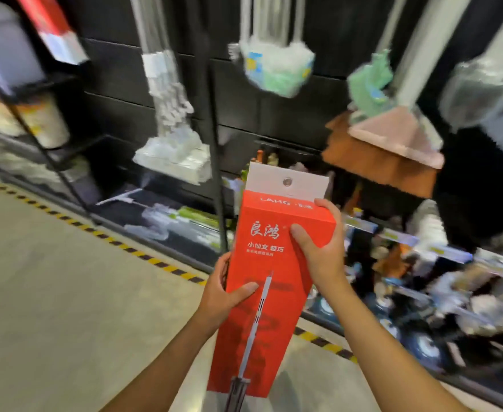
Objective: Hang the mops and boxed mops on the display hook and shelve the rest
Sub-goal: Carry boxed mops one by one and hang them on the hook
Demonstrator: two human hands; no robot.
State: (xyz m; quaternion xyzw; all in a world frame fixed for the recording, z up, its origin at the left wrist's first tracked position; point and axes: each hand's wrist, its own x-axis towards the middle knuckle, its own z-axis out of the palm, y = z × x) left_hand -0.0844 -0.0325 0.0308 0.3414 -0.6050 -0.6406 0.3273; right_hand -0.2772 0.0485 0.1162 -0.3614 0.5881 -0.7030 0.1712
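A tall red boxed mop (269,263) with a white hang tab and a round hole at its top stands upright in front of me. My left hand (223,292) grips its left edge at mid height, thumb across the front. My right hand (318,248) grips its upper right corner, fingers wrapped round the side. Behind it, several mops hang on the black display wall: a white strip mop (172,120), a white and green fluffy mop (277,69) and a pink flat mop (393,138). Another red box (51,28) hangs at the upper left.
A black metal rack (36,120) with stacked goods stands at the left. A low shelf (422,278) of mixed products runs along the right, below the hanging mops. Yellow and black hazard tape (110,239) marks the grey floor edge. The picture is motion-blurred.
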